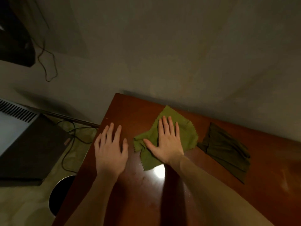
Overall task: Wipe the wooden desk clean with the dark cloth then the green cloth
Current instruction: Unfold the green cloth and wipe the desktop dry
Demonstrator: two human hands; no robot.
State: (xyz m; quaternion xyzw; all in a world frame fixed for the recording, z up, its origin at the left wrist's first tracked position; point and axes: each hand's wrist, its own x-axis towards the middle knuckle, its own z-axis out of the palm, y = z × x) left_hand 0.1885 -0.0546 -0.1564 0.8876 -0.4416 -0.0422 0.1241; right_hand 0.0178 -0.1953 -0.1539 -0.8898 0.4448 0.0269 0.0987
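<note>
Here the right hand [168, 141] presses flat on the green cloth [184, 132].

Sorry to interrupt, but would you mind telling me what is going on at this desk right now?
A person is wiping a wooden desk. The right hand presses flat on a green cloth spread near the desk's far edge, by the wall. The left hand rests open on the bare wood beside it. A dark cloth lies bunched to the right, untouched, so the green-cloth stage seems under way.
</note>
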